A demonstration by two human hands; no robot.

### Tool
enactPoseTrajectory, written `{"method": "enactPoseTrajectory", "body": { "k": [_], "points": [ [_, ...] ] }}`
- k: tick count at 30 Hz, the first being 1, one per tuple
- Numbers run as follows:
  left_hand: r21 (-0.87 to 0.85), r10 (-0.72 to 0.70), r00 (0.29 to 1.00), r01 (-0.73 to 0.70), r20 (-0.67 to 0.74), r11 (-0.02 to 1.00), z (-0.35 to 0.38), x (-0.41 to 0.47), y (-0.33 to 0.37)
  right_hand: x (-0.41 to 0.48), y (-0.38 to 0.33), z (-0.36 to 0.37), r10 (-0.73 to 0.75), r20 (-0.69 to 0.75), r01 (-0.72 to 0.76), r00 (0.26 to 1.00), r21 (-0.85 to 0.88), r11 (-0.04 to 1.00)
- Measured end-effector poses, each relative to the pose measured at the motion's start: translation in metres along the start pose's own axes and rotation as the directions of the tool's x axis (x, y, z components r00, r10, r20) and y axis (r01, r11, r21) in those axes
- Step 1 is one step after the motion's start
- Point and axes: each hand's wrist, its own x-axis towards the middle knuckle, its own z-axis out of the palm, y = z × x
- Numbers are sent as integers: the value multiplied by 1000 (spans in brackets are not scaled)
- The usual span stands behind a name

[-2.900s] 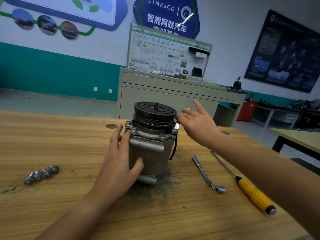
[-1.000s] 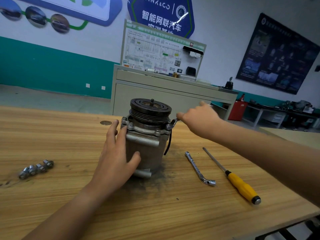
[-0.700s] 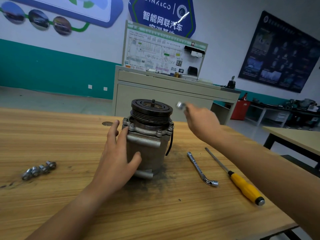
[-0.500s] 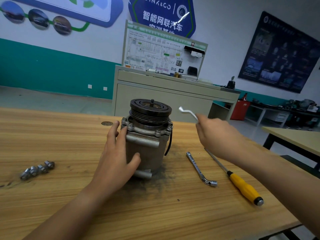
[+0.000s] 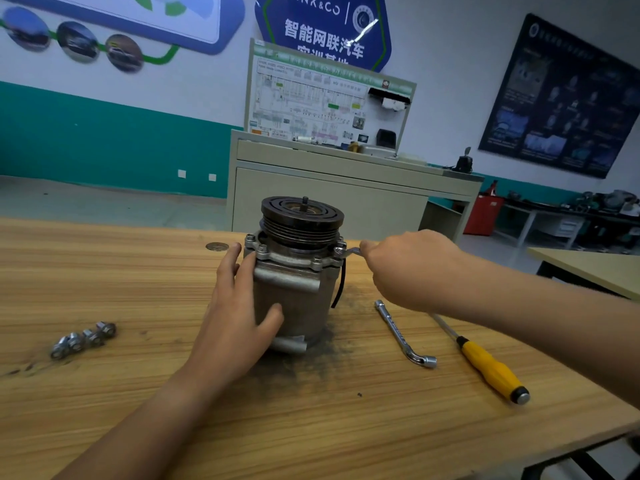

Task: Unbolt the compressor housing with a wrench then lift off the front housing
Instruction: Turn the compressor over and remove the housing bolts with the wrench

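A grey metal compressor (image 5: 304, 299) stands upright on the wooden table (image 5: 138, 271), its black grooved pulley (image 5: 301, 220) on top. Bolts ring the flange of its front housing (image 5: 294, 259) just under the pulley. My left hand (image 5: 239, 317) grips the compressor body from the left, thumb across the front. My right hand (image 5: 412, 268) grips a small silver wrench (image 5: 348, 251) whose head sits on a bolt at the flange's right side. Most of the wrench handle is hidden inside my fist.
Several loose bolts (image 5: 85, 338) lie at the table's left. An L-shaped socket wrench (image 5: 401, 336) and a yellow-handled screwdriver (image 5: 488, 367) lie right of the compressor. Dark grime surrounds the compressor base. A second table (image 5: 588, 268) stands at the right, a cabinet (image 5: 332, 195) behind.
My right hand lifted the wrench off the flange, swung it back to the right, and now has set its head on the right-side bolt again. My left hand stayed on the body.
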Motion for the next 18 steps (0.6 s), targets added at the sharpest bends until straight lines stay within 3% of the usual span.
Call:
{"method": "enactPoseTrajectory", "body": {
  "k": [7,15,18],
  "points": [
    [9,7,1000,-7,13,1000,0,1,-3,28,26,22,19,-52,-25,998,-111,994],
    [6,24,1000,-24,15,1000,0,2,-5,66,12,59,56,-223,-30,973,120,992],
    [19,37,999,-37,3,999,0,2,-6,46,20,51,207,-354,-93,912,314,945]
  ]
}}
